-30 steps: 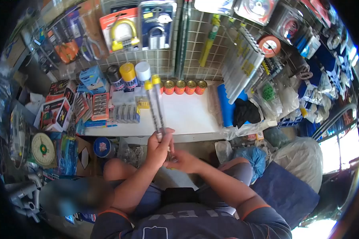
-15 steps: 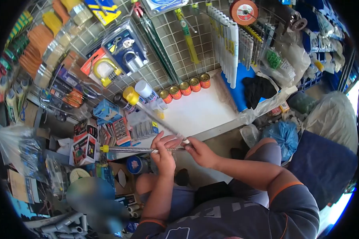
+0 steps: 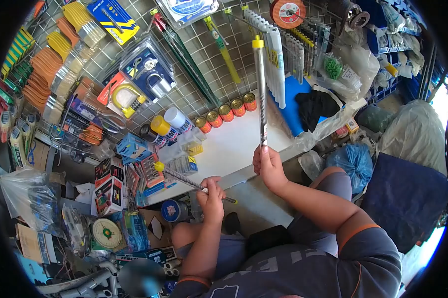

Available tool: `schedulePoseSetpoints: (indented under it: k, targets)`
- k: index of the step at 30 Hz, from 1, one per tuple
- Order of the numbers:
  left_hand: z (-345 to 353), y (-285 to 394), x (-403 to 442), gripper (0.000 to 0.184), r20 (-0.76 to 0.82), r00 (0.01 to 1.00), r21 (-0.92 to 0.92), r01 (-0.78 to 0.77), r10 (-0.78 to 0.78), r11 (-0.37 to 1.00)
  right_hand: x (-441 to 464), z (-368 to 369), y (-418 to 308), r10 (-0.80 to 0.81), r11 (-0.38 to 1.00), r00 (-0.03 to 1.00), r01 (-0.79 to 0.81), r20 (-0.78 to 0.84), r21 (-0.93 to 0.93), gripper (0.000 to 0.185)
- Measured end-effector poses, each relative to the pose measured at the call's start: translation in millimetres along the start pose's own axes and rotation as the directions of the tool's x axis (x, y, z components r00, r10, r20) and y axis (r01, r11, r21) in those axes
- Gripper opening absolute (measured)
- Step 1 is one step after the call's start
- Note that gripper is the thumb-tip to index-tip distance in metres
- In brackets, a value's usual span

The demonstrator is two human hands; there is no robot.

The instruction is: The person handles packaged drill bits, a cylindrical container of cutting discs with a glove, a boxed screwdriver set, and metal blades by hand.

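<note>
My left hand (image 3: 212, 201) is closed around a long drill bit (image 3: 181, 179) with spiral flutes. Its yellow-capped end (image 3: 159, 166) points up and left towards the counter, and its other end sticks out to the right below my fingers. In my right hand (image 3: 270, 170) a second long drill bit (image 3: 261, 99) is gripped near its lower end. It stands almost upright in front of the wire rack, with a yellow cap (image 3: 258, 41) on top. The two bits are apart from each other.
A white counter (image 3: 241, 139) lies beyond my hands, with several small orange-red tins (image 3: 226, 112) and spray cans (image 3: 174, 117) along its back. Packaged tools and paint brushes (image 3: 45, 59) hang on the wire rack (image 3: 184, 82). Plastic bags (image 3: 353, 161) sit at the right.
My hands have moved apart. The right-hand drill bit has swung upright and to the right; the left-hand one has tilted, its far end now lying higher and further right.
</note>
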State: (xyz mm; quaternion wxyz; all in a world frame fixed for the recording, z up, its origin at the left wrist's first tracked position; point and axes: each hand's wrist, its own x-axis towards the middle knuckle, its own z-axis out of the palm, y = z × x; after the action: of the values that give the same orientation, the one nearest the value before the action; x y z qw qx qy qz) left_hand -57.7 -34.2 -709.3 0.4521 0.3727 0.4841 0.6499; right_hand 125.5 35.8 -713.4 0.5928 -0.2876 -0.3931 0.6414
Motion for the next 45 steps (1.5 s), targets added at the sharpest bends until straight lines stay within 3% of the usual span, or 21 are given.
schedulePoseSetpoints:
  k: [9, 12, 15, 22, 31, 45]
  targets:
    - [-1, 0, -2, 0.033, -0.019, 1.000, -0.021, -0.005, 0.004, 1.000, 11, -5, -5, -0.072, 0.992, 0.994, 0.063, -0.077, -0.114, 0.047]
    - [-2, 0, -3, 0.033, -0.018, 1.000, -0.021, -0.003, 0.002, 1.000, 15, -8, 1, -0.113, 0.972, 0.982, 0.078, -0.151, -0.220, 0.046]
    - [-5, -1, -3, 0.032, 0.003, 1.000, 0.012, -0.001, 0.001, 1.000, 20, -11, 6, -0.193, 0.965, 0.965, 0.154, -0.179, -0.214, 0.043]
    - [-5, 1, -5, 0.032, -0.012, 1.000, 0.022, 0.013, -0.013, 1.000, 25, -16, 13, -0.223, 0.920, 0.955, 0.140, -0.195, -0.367, 0.038]
    - [-7, 0, -4, 0.032, 0.005, 1.000, 0.023, 0.024, -0.024, 0.999, 23, -13, 6, -0.183, 0.953, 0.960, 0.120, -0.210, -0.279, 0.037]
    - [-6, -1, -4, 0.033, -0.006, 1.000, 0.012, 0.027, -0.026, 1.000, 31, -19, 8, -0.198, 0.943, 0.943, 0.108, -0.267, -0.315, 0.039]
